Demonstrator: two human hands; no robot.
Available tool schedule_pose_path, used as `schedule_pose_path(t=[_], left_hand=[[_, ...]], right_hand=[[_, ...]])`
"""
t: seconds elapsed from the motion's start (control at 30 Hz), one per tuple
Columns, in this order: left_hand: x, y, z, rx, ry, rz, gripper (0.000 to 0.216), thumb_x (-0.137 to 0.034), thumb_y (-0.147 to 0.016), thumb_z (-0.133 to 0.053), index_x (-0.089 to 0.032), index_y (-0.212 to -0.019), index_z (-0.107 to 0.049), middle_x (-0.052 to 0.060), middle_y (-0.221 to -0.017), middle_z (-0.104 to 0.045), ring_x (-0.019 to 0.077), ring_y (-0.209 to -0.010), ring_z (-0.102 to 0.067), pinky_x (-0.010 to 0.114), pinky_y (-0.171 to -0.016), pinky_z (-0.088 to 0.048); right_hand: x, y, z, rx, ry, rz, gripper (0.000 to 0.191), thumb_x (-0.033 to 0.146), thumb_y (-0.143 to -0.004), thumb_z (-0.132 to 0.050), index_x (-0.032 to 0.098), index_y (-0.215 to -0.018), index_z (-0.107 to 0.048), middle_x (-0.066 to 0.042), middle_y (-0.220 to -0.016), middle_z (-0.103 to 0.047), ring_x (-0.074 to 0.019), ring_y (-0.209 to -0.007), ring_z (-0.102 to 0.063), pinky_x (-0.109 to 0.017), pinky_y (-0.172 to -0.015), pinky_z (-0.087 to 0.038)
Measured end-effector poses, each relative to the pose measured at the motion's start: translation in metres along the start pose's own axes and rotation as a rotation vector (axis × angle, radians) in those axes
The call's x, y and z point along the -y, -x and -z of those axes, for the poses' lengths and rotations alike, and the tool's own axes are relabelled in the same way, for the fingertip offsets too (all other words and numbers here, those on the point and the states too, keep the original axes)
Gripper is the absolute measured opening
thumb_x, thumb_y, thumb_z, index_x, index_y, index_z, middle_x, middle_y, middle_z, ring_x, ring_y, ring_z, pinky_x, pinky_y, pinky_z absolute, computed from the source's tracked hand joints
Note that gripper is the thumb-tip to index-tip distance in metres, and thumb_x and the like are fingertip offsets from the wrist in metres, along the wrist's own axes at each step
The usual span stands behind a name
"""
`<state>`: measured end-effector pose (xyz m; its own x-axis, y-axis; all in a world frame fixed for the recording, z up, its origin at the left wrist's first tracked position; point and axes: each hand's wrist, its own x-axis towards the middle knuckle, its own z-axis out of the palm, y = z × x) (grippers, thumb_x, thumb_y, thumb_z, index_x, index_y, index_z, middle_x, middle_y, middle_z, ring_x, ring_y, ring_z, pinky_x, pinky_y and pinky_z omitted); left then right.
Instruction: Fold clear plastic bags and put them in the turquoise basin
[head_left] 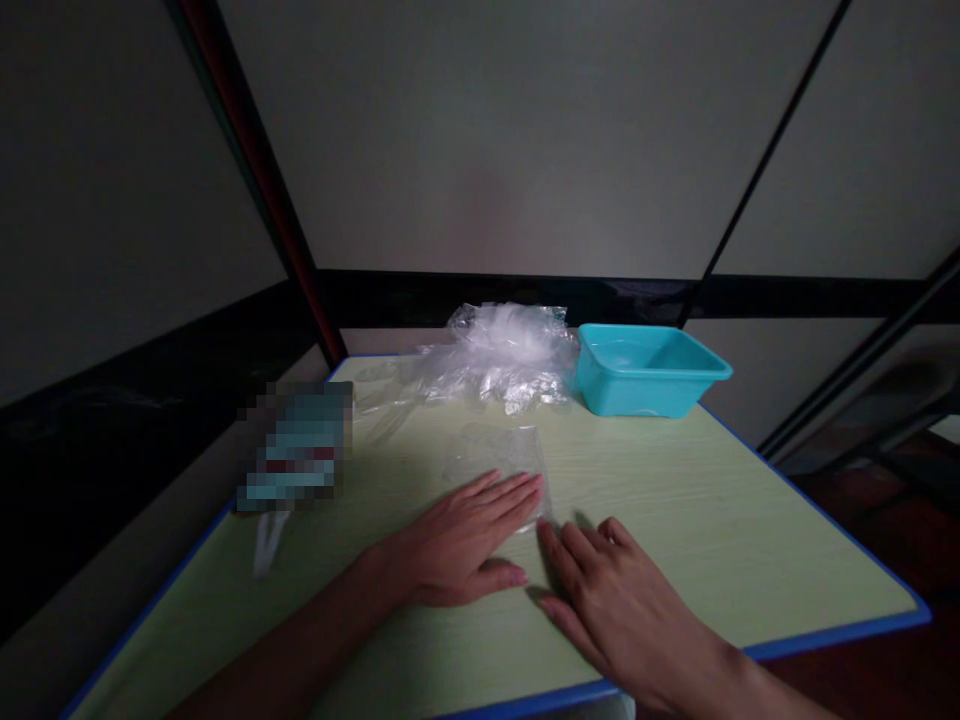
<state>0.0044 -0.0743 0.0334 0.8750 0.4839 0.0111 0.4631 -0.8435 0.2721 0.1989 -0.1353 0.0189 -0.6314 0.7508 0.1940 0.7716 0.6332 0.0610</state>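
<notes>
A flat, clear plastic bag lies on the table in front of me. My left hand rests palm down across the bag's near part, fingers stretched out together and thumb apart. That hand hides part of the bag. Just right of it is my right hand, its index fingertip at the bag's near right corner. The other fingers of the right hand curl loosely, the thumb stands away from the index finger, and I see nothing held in it.
Behind the bag, a heap of crumpled clear plastic bags spreads along the table's far side. A turquoise plastic basin stands at the far right. On the left lies a blurred-out item with a white strip. The pale table has a blue edge.
</notes>
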Motion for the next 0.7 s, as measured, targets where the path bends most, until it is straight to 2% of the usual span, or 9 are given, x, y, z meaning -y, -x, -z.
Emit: schedule_pose_path(t=[0.4, 0.5, 0.6, 0.7], left_hand=[[0.002, 0.000, -0.002, -0.007, 0.005, -0.005, 0.065, -0.046, -0.083, -0.042, -0.016, -0.136, -0.018, 0.009, -0.143, -0.015, 0.0203, -0.131, -0.013, 0.037, -0.107, -0.010], [0.002, 0.000, -0.003, 0.004, -0.001, -0.006, 0.066, -0.047, -0.083, -0.041, -0.017, -0.136, -0.016, 0.008, -0.143, -0.014, 0.0197, -0.131, -0.012, 0.037, -0.107, -0.010], [0.003, 0.000, -0.002, 0.011, -0.020, -0.002, 0.067, -0.048, -0.083, -0.040, -0.017, -0.137, -0.014, 0.007, -0.143, -0.012, 0.0186, -0.131, -0.010, 0.037, -0.107, -0.009], [0.004, 0.000, -0.001, -0.014, -0.045, -0.005, 0.069, -0.051, -0.082, -0.041, -0.018, -0.137, -0.014, 0.007, -0.144, -0.011, 0.0189, -0.131, -0.008, 0.038, -0.107, -0.008]], right_hand=[[0.013, 0.003, -0.008, -0.128, 0.170, -0.054, 0.046, 0.043, -0.079, -0.051, 0.006, -0.105, -0.057, -0.013, -0.083, -0.062, -0.0229, -0.070, -0.055, -0.038, -0.068, -0.037], [0.012, 0.006, -0.008, -0.155, 0.177, -0.053, 0.037, 0.041, -0.079, -0.050, 0.009, -0.095, -0.060, -0.012, -0.080, -0.062, -0.0216, -0.067, -0.054, -0.037, -0.066, -0.035], [0.006, 0.008, -0.002, -0.133, 0.112, -0.059, 0.023, 0.033, -0.083, -0.046, 0.016, -0.077, -0.060, -0.006, -0.071, -0.059, -0.0197, -0.063, -0.052, -0.036, -0.065, -0.032], [-0.008, 0.009, 0.008, -0.069, -0.057, -0.058, 0.024, 0.026, -0.086, -0.038, 0.018, -0.072, -0.057, -0.003, -0.067, -0.055, -0.0176, -0.062, -0.049, -0.035, -0.064, -0.031]])
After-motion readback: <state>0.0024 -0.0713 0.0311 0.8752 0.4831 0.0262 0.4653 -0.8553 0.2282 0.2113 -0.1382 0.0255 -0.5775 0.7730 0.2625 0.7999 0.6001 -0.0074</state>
